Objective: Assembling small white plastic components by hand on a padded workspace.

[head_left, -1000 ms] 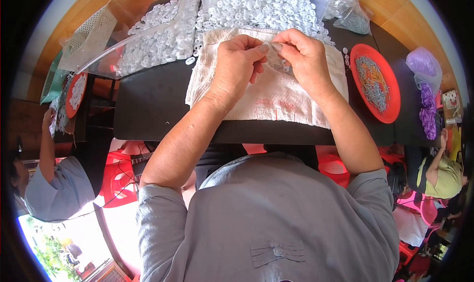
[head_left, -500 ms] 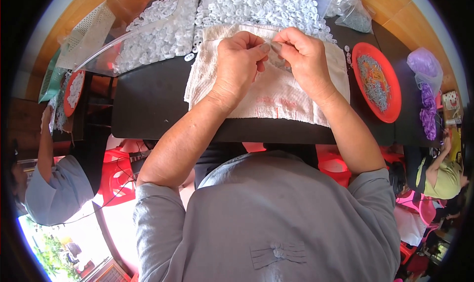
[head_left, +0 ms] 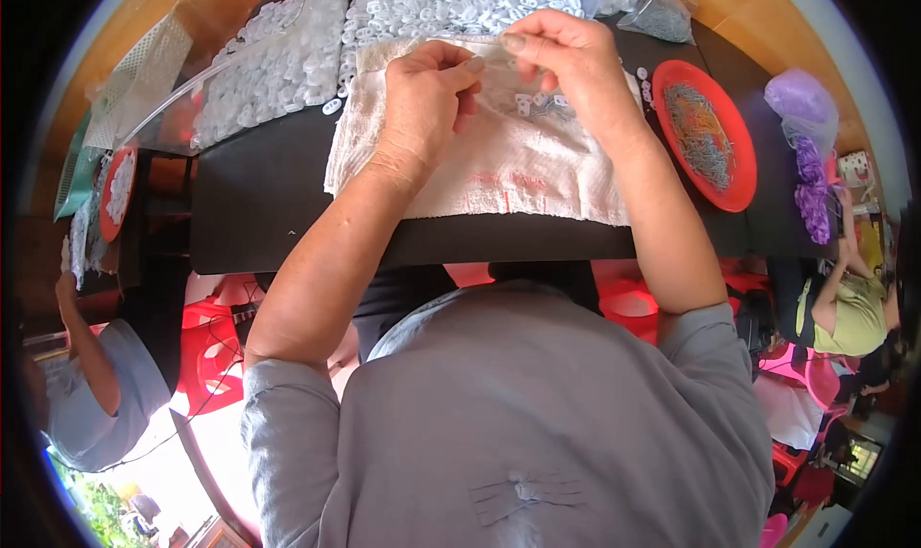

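Observation:
Over a folded white towel (head_left: 480, 183) with faint red print, my left hand (head_left: 422, 92) is closed in a pinch. Whatever lies between its thumb and forefinger is too small to name. Further right and a little higher, my right hand (head_left: 580, 68) brings its thumb and forefinger together; what they grip, if anything, cannot be made out. The two hands are apart. A few small white plastic pieces (head_left: 525, 105) with holes lie on the towel beside my right wrist. Beyond the towel spreads a big heap of the same white pieces (head_left: 460, 6).
At the right, a red dish (head_left: 739, 195) holds thin metal pins (head_left: 698, 135). Clear bags (head_left: 657, 15) sit at the back, with purple bundles (head_left: 812, 198) at the far right. A clear plastic bin (head_left: 182, 107) is at the left. One person (head_left: 844, 308) works at each side.
My hands were together over the towel and are now apart, the right one raised up and away. White pieces on the towel have come into sight. The whole view has shifted slightly.

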A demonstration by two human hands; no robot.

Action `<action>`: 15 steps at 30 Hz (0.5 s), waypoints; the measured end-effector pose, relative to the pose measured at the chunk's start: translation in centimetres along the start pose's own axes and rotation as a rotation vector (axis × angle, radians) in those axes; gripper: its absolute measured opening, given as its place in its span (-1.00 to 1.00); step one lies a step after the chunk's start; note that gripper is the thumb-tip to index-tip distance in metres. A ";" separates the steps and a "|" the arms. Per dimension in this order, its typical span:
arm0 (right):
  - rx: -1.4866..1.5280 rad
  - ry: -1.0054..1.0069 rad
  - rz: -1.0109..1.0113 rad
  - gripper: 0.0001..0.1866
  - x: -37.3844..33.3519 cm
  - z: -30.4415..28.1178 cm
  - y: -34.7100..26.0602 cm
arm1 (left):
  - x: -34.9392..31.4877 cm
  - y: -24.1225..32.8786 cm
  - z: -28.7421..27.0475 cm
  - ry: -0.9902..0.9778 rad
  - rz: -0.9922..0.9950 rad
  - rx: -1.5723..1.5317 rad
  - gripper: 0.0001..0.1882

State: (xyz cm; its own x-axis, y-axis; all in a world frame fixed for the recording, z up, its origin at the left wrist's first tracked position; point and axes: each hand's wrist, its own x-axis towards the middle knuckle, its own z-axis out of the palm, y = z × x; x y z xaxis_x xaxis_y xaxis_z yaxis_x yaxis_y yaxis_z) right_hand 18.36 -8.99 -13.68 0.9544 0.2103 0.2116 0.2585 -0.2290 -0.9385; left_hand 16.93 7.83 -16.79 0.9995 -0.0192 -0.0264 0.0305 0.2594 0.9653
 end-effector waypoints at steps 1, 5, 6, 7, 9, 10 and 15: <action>-0.010 0.002 -0.003 -0.90 0.2 -0.7 0.1 | 0.2 -0.2 -0.1 -0.005 0.004 -0.008 -0.92; -0.355 0.065 -0.121 -0.90 0.9 -4.2 1.4 | 0.8 -0.1 -1.1 0.018 -0.069 -0.040 -0.90; -0.524 -0.007 -0.122 -0.90 0.8 -4.4 1.2 | 0.9 0.0 -1.2 0.042 -0.097 -0.054 -0.90; -0.693 -0.081 -0.122 -0.90 0.8 -4.5 0.9 | 1.0 0.1 -1.3 0.065 -0.125 -0.067 -0.90; -0.836 -0.085 -0.125 -0.89 0.3 -4.2 0.2 | 1.0 0.2 -1.6 0.051 -0.121 -0.068 -0.91; -0.971 -0.090 -0.129 -0.89 0.1 -4.2 -0.1 | 0.9 0.2 -1.6 0.040 -0.118 -0.063 -0.91; -1.099 -0.036 -0.082 -0.88 0.0 -5.8 1.0 | 1.0 0.2 -1.4 0.022 -0.130 -0.050 -0.91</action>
State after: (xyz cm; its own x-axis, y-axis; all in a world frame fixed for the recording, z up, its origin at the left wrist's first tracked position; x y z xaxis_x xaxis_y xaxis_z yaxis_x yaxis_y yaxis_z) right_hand 19.48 -14.74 -13.01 0.9279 0.2875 0.2373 0.3298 -0.9298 -0.1634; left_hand 17.91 9.20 -16.97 0.9871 -0.0343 -0.1566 0.1596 0.3039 0.9392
